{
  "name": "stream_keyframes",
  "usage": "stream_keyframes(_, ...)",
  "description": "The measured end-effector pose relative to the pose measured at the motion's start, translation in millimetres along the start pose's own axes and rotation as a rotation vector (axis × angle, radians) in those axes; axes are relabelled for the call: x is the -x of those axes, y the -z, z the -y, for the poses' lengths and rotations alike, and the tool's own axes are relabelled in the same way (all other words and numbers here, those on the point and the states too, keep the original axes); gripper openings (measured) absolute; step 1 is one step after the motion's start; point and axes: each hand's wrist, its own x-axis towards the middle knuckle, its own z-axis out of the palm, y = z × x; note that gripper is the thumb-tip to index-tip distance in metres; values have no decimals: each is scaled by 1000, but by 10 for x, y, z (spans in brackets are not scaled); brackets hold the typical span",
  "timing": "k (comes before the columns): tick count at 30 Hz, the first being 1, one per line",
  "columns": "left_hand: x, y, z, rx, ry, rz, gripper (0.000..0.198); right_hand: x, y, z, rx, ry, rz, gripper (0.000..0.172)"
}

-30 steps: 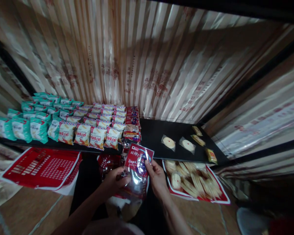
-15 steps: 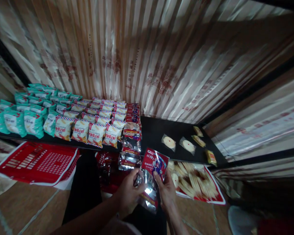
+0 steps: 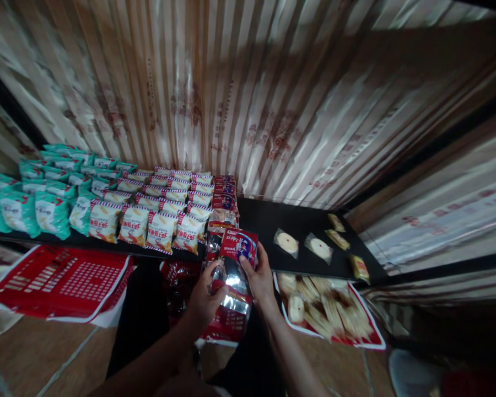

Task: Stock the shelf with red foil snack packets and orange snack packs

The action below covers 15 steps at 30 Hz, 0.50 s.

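Note:
A red, purple and silver snack packet (image 3: pixel 233 252) is held between my two hands, above the front edge of the black shelf (image 3: pixel 260 218). My left hand (image 3: pixel 208 292) grips its left side, and my right hand (image 3: pixel 258 273) is closed on the right side with the thumb across the front. Just behind it, similar red packets (image 3: pixel 224 202) stand in a column on the shelf, partly hidden by the held one. Under my hands a red basket (image 3: pixel 227 326) contains more dark, shiny packets (image 3: pixel 181 295).
White snack bags (image 3: pixel 161 230) and teal bags (image 3: pixel 52 212) fill the shelf's left side. To the right lie two round wrapped pieces (image 3: pixel 287 242) and several yellow packets (image 3: pixel 359 267). Below are an overturned-looking red basket (image 3: pixel 82 281) and a basket of pale round packs (image 3: pixel 328 309).
Both hands have moved left and up with the packet, from before the shelf edge toward the column of red packets. The view has shifted slightly.

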Motion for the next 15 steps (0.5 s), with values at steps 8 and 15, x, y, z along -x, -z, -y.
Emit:
stream_keyframes(8,-291,84,-135,76,75,-46,63,-390,-260,107,122,100,24,68)
stream_keyframes(15,-369,149,-151,21,39,-113,59,-512,-341,155,418,225,27,51)
